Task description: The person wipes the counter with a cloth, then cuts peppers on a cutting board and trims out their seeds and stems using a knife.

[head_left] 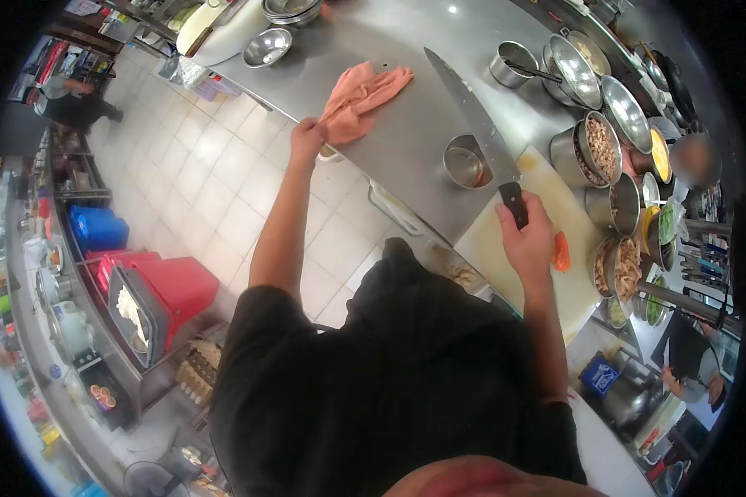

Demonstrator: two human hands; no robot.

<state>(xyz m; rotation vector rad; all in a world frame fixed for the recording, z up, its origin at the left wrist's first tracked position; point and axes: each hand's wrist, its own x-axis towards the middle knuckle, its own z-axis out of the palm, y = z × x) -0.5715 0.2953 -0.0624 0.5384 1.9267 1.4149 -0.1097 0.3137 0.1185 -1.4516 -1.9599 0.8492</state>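
Fingers of the right hand [528, 238] are gripping a black-handled knife [477, 116] right of center; farther off, fingers of the left hand [308, 137] are clutching a pink cloth [358, 103] on the worktop [414, 153], upper center, a metal bowl [268, 48] sitting beyond.

The left arm [280, 228] reaches up from the lower left of the frame, nearly straight, its bare forearm slanting slightly rightward. At its end, the left grip [308, 139] is closed in the upper left of the frame, knuckles bunched, wrist almost in line with the forearm. The right arm [544, 340] rises on the right side, forearm close to upright. The right grip [529, 240], right of centre, is closed too, thumb extended upward and the other fingers curled. The torso [406, 381] fills the lower middle.
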